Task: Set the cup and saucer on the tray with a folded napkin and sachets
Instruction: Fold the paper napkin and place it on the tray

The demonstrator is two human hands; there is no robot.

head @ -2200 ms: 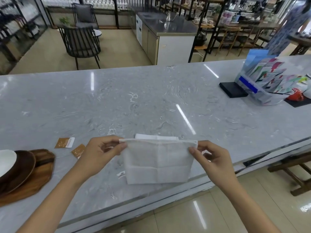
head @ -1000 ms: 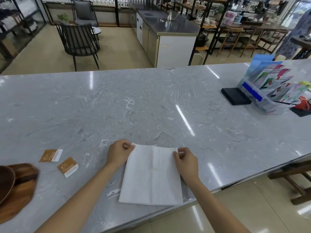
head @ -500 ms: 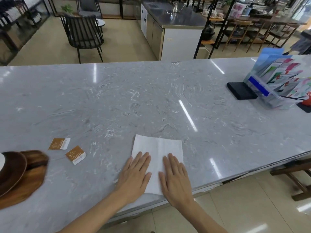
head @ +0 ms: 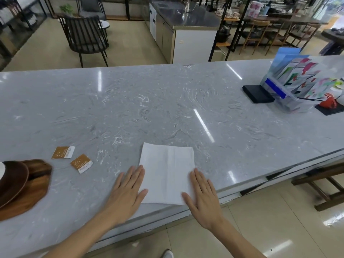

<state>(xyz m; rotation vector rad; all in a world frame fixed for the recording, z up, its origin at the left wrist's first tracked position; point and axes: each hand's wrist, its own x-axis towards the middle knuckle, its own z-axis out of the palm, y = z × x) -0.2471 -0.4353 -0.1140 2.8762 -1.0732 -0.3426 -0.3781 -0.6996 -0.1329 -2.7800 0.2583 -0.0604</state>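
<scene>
A white folded napkin lies flat at the near edge of the grey marble counter. My left hand rests flat and open at its left edge, fingers spread. My right hand lies flat and open at its right edge. Two brown-and-white sachets lie on the counter left of the napkin. At the far left sits a wooden tray carrying a dark brown saucer; a sliver of white cup shows at the frame edge.
A clear holder of colourful leaflets and a black block stand at the right of the counter, with a red object on a black mat. Beyond the counter are a black chair and a steel cabinet.
The napkin was held up by both hands, then laid on the counter and folded. My flat hands have now slid apart from its middle to its left and right edges.
</scene>
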